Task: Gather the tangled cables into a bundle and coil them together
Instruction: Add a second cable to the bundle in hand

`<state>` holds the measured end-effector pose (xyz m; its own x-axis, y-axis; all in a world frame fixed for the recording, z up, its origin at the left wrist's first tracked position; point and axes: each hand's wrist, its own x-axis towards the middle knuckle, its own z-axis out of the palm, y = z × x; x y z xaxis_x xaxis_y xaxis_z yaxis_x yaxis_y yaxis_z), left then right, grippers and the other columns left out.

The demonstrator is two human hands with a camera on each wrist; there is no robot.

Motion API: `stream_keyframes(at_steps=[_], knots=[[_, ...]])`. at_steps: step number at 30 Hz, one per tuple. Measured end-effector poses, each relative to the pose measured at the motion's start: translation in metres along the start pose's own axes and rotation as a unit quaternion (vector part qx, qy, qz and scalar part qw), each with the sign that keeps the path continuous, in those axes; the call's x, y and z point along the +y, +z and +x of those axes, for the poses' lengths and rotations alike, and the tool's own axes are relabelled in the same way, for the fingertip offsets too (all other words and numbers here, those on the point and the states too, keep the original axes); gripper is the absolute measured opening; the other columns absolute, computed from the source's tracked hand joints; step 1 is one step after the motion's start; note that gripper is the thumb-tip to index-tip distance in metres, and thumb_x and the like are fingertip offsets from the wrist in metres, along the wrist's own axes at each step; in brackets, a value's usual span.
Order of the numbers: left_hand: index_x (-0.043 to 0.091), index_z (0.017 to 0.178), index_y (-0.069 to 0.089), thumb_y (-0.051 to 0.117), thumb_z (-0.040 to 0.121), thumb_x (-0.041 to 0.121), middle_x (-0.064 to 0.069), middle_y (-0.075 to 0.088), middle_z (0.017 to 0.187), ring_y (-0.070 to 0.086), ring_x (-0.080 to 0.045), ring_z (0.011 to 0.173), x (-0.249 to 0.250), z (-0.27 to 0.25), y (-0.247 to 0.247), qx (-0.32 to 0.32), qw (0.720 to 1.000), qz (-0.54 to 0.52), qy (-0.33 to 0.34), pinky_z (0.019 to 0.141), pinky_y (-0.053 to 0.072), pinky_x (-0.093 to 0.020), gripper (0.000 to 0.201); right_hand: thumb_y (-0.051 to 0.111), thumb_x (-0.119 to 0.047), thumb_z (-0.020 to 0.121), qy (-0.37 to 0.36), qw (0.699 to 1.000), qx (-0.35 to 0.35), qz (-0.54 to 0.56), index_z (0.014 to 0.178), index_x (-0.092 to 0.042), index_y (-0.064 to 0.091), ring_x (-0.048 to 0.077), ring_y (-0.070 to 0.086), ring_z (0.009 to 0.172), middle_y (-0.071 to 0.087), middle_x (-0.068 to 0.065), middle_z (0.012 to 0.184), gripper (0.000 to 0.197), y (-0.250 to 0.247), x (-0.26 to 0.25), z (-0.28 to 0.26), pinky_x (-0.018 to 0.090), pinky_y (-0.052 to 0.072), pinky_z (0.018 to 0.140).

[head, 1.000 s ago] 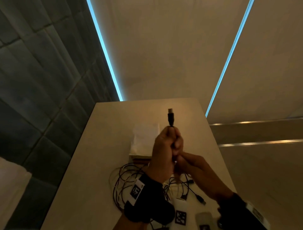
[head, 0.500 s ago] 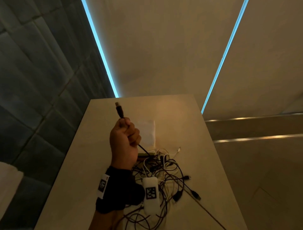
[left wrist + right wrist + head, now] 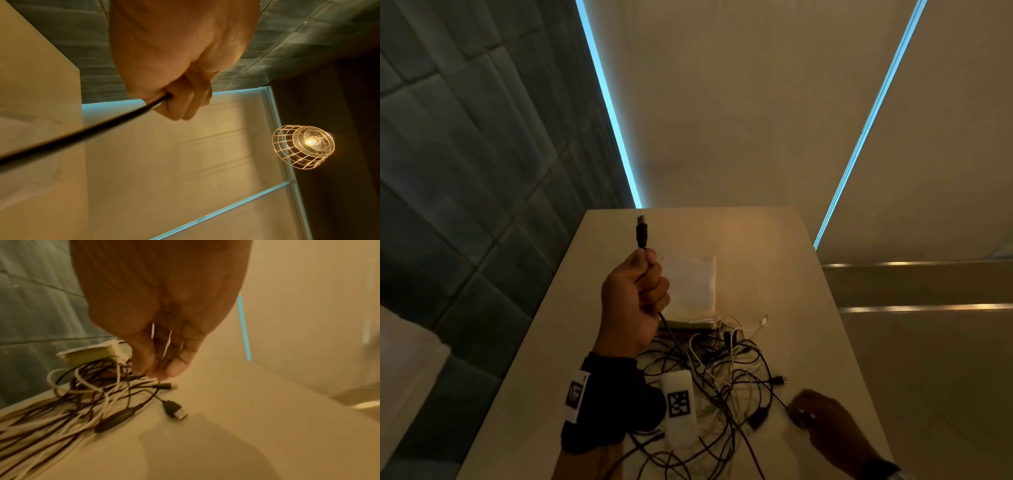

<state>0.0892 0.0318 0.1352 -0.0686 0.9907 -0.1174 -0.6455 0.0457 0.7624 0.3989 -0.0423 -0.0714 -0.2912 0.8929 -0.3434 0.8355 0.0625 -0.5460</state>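
Note:
A tangle of black and white cables [image 3: 722, 373] lies on the beige table [image 3: 774, 253]. My left hand [image 3: 643, 287] is raised above the table's left side, fist curled round one black cable [image 3: 82, 134]. The cable's USB plug [image 3: 641, 233] sticks up above the fist, and its length drops into the tangle. My right hand [image 3: 803, 411] is low at the tangle's right edge with its fingertips bunched [image 3: 160, 369] and pointing down. A thin black cable runs up to them, but blur hides whether they pinch it. A loose USB plug [image 3: 175, 410] lies beside them.
A white pad on a thin book [image 3: 690, 291] lies just behind the tangle. A white block with a square marker [image 3: 678, 407] sits by my left wrist. Dark tiled wall is on the left; the table edge runs close on the right. A wire-cage lamp [image 3: 304, 146] hangs overhead.
My hands have parted: the left carried the plug end up and to the left. The right left the frame, then came back in low at the tangle's right edge.

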Motion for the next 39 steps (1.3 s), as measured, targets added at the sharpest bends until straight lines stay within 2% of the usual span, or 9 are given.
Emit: stream_keyframes(at_steps=[3, 6, 10, 14, 17, 21, 27, 32, 39], knots=[[0.013, 0.077, 0.046, 0.03, 0.101, 0.019, 0.009, 0.028, 0.045, 0.021, -0.003, 0.034, 0.001, -0.001, -0.002, -0.005, 1.0, -0.003, 0.0, 0.033, 0.017, -0.016, 0.029, 0.057, -0.012, 0.089, -0.069, 0.995, -0.012, -0.068, 0.096, -0.054, 0.051, -0.006, 0.047, 0.116, 0.041, -0.04, 0.112, 0.044, 0.022, -0.008, 0.024, 0.01, 0.039, 0.099], [0.012, 0.077, 0.047, 0.03, 0.101, 0.019, 0.007, 0.032, 0.047, 0.023, -0.004, 0.035, 0.002, -0.002, -0.005, -0.003, 1.0, 0.005, 0.007, 0.034, 0.021, -0.017, 0.03, 0.054, -0.014, 0.089, -0.092, 0.988, -0.067, -0.107, 0.122, -0.029, 0.055, 0.011, 0.039, 0.129, 0.044, -0.015, 0.131, 0.036, 0.033, -0.017, 0.036, 0.029, 0.036, 0.107], [0.011, 0.078, 0.048, 0.031, 0.101, 0.017, 0.003, 0.04, 0.055, 0.029, -0.006, 0.04, -0.001, 0.0, -0.008, 0.009, 1.0, 0.015, 0.001, 0.038, 0.023, -0.019, 0.029, 0.046, -0.016, 0.089, -0.122, 0.982, -0.049, -0.134, 0.116, -0.028, 0.057, 0.018, 0.04, 0.12, 0.052, -0.009, 0.123, 0.032, 0.039, -0.007, 0.043, 0.03, 0.038, 0.094], [0.01, 0.081, 0.054, 0.034, 0.102, 0.02, 0.005, 0.034, 0.055, 0.026, -0.006, 0.04, -0.013, 0.004, -0.011, 0.024, 0.999, 0.014, -0.019, 0.039, 0.02, -0.02, 0.03, 0.041, -0.017, 0.098, -0.188, 0.975, 0.037, -0.117, 0.112, -0.041, 0.058, 0.012, 0.045, 0.09, 0.057, -0.017, 0.095, 0.032, 0.016, -0.019, 0.045, 0.027, 0.035, 0.075], [0.009, 0.085, 0.053, 0.038, 0.1, 0.016, 0.006, 0.033, 0.055, 0.026, -0.006, 0.042, -0.026, 0.006, -0.006, 0.03, 0.997, 0.071, -0.021, 0.04, 0.02, -0.02, 0.022, 0.044, -0.02, 0.1, -0.139, 0.978, 0.104, 0.117, 0.097, -0.034, 0.059, 0.008, 0.052, 0.065, 0.057, -0.009, 0.068, 0.021, -0.021, -0.059, 0.047, 0.026, 0.04, 0.062], [0.008, 0.09, 0.055, 0.044, 0.099, 0.011, 0.005, 0.031, 0.057, 0.024, -0.008, 0.046, -0.048, 0.005, 0.008, 0.042, 0.98, 0.195, -0.022, 0.043, 0.02, -0.022, 0.014, 0.05, -0.012, 0.098, -0.107, 0.907, 0.208, 0.351, 0.082, -0.011, 0.057, 0.014, 0.051, 0.054, 0.053, 0.004, 0.063, 0.018, -0.062, -0.117, 0.067, 0.028, 0.046, 0.053], [0.013, 0.098, 0.063, 0.06, 0.093, 0.033, 0.006, 0.048, 0.059, 0.041, -0.01, 0.049, -0.069, 0.008, 0.014, 0.076, 0.948, 0.307, -0.017, 0.047, 0.033, -0.027, 0.02, 0.049, -0.002, 0.097, -0.185, 0.841, 0.139, 0.489, 0.105, 0.002, 0.059, 0.027, 0.061, 0.067, 0.062, 0.023, 0.081, 0.013, -0.092, -0.184, 0.07, 0.039, 0.055, 0.067], [0.002, 0.1, 0.066, 0.057, 0.094, 0.028, 0.009, 0.036, 0.05, 0.03, -0.008, 0.045, -0.057, 0.006, 0.015, 0.13, 0.955, 0.261, 0.054, 0.045, 0.028, -0.025, 0.028, 0.056, -0.016, 0.095, -0.17, 0.847, 0.107, 0.493, 0.091, 0.007, 0.052, 0.021, 0.049, 0.049, 0.055, 0.016, 0.062, 0.023, -0.081, -0.187, 0.072, 0.032, 0.046, 0.048], [0.011, 0.083, 0.061, 0.044, 0.099, 0.036, 0.012, 0.04, 0.049, 0.037, -0.006, 0.047, -0.05, 0.005, 0.017, 0.085, 0.957, 0.267, 0.071, 0.049, 0.037, -0.02, 0.034, 0.051, -0.014, 0.098, -0.217, 0.845, 0.105, 0.477, 0.084, 0.007, 0.057, 0.012, 0.038, 0.05, 0.047, 0.008, 0.061, 0.026, -0.077, -0.197, 0.073, 0.02, 0.034, 0.048]])
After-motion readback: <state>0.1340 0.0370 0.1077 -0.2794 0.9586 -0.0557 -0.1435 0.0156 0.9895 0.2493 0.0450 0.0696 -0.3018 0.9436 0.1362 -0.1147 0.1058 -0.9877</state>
